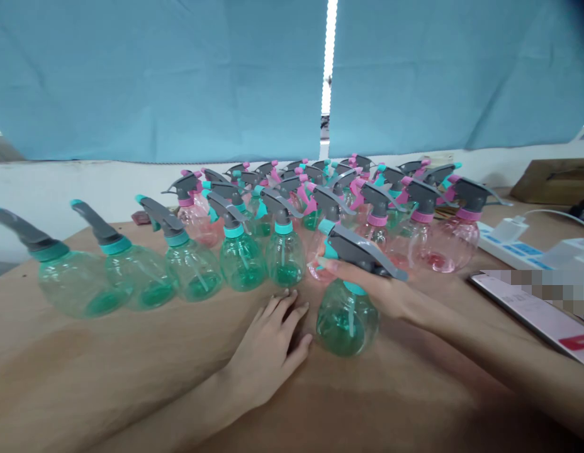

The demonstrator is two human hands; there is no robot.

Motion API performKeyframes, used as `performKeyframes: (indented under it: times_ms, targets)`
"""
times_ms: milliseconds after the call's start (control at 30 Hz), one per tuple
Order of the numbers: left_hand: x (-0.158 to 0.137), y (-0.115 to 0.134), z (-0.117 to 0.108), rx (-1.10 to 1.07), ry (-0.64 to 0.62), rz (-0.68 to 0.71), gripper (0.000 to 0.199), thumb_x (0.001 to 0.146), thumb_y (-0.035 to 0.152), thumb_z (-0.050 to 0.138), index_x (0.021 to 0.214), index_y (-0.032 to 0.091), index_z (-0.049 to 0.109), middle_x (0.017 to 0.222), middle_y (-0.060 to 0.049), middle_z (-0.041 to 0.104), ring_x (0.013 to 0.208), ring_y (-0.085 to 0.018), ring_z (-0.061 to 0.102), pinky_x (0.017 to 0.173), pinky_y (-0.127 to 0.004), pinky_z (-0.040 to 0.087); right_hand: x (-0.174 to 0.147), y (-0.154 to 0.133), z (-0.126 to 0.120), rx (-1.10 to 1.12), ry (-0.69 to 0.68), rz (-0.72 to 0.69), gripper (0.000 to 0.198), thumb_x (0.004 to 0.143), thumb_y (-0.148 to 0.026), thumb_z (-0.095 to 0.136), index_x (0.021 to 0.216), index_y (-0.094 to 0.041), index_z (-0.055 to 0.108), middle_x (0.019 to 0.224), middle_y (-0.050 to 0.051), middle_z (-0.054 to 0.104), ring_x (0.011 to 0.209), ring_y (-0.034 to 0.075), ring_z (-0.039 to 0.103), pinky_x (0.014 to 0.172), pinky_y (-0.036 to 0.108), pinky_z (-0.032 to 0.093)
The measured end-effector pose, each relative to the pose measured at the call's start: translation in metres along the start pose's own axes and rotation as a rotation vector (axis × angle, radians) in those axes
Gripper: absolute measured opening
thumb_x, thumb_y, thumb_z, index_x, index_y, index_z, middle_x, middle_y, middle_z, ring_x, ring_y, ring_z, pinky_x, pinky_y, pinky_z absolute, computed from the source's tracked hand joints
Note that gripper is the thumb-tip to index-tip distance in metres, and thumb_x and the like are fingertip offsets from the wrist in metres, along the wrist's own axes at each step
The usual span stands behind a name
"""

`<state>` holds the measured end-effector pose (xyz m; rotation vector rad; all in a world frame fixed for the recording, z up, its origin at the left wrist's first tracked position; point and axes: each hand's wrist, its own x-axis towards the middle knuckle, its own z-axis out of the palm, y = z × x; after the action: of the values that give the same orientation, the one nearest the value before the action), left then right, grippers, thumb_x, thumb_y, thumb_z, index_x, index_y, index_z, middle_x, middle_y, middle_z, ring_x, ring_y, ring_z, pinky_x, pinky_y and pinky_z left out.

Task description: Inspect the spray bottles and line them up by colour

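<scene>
My right hand (374,286) is wrapped round the neck and trigger of a green spray bottle (346,324) with a grey and turquoise head. That bottle is close to upright in front of me; whether its base touches the table cannot be made out. To its left, my left hand (268,346) lies flat on the wooden table (145,377), fingers spread and holding nothing. Just beyond my left fingertips stand two more green spray bottles (286,255) (242,261). A pink spray bottle (318,251) is partly hidden behind the held one.
Rows of green and pink spray bottles fill the back of the table, with a green bottle (79,283) at far left. On the right are a phone (523,308), a white power strip (504,248) with plugs and a cardboard box (547,179). A blue curtain (179,82) hangs behind.
</scene>
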<state>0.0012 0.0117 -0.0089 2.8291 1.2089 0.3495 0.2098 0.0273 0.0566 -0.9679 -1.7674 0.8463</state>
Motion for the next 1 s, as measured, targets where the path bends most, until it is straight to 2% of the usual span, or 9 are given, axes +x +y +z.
performKeyframes:
  times_ms: [200, 333, 433, 533, 700, 1000]
  targets:
    - [0.0011, -0.0007, 0.0007, 0.009, -0.018, -0.01, 0.04, 0.094, 0.029, 0.05, 0.13, 0.013, 0.051, 0.14, -0.015, 0.046, 0.131, -0.032, 0.038, 0.104, -0.051, 0.036, 0.0003, -0.0001, -0.0011, 0.026, 0.013, 0.011, 0.02, 0.084, -0.043, 0.058, 0.076, -0.025, 0.056, 0.063, -0.003, 0.049, 0.06, 0.015, 0.048, 0.055, 0.03, 0.04]
    - [0.0002, -0.0004, 0.0007, -0.004, -0.005, -0.008, 0.038, 0.094, 0.028, 0.05, 0.129, 0.014, 0.052, 0.139, -0.015, 0.047, 0.13, -0.032, 0.039, 0.103, -0.051, 0.037, 0.0011, -0.0001, -0.0008, 0.061, -0.01, -0.003, 0.02, 0.085, -0.042, 0.056, 0.076, -0.024, 0.055, 0.066, -0.004, 0.051, 0.061, 0.013, 0.048, 0.057, 0.029, 0.04]
    - [-0.0004, -0.0004, 0.0009, -0.014, 0.012, -0.003, 0.038, 0.093, 0.027, 0.05, 0.129, 0.015, 0.052, 0.139, -0.014, 0.047, 0.131, -0.032, 0.038, 0.103, -0.051, 0.037, 0.0007, -0.0011, 0.0009, 0.101, -0.022, -0.002, 0.012, 0.085, -0.038, 0.057, 0.086, -0.026, 0.058, 0.073, -0.004, 0.054, 0.062, 0.013, 0.049, 0.06, 0.029, 0.04]
    - [-0.0001, -0.0008, 0.0011, -0.017, 0.008, -0.001, 0.038, 0.093, 0.027, 0.05, 0.128, 0.014, 0.052, 0.14, -0.015, 0.047, 0.131, -0.032, 0.038, 0.104, -0.051, 0.037, -0.0006, -0.0008, 0.0028, 0.155, -0.005, 0.035, 0.018, 0.084, -0.032, 0.059, 0.101, -0.027, 0.059, 0.074, -0.004, 0.056, 0.059, 0.013, 0.048, 0.058, 0.029, 0.039]
    - [0.0008, -0.0011, 0.0016, -0.02, 0.007, -0.003, 0.039, 0.093, 0.028, 0.05, 0.129, 0.014, 0.052, 0.14, -0.015, 0.046, 0.131, -0.033, 0.038, 0.103, -0.052, 0.037, -0.0021, 0.0016, 0.0042, 0.133, 0.033, 0.055, 0.017, 0.084, -0.032, 0.059, 0.1, -0.027, 0.059, 0.062, -0.006, 0.05, 0.055, 0.013, 0.044, 0.059, 0.03, 0.039]
    - [0.0003, 0.0009, 0.0018, -0.036, -0.004, -0.014, 0.04, 0.093, 0.026, 0.05, 0.131, 0.012, 0.048, 0.137, -0.015, 0.048, 0.129, -0.031, 0.04, 0.105, -0.05, 0.035, -0.0034, 0.0056, 0.0037, 0.104, 0.036, 0.028, 0.022, 0.085, -0.034, 0.059, 0.106, -0.03, 0.062, 0.076, -0.003, 0.059, 0.061, 0.013, 0.047, 0.062, 0.03, 0.038]
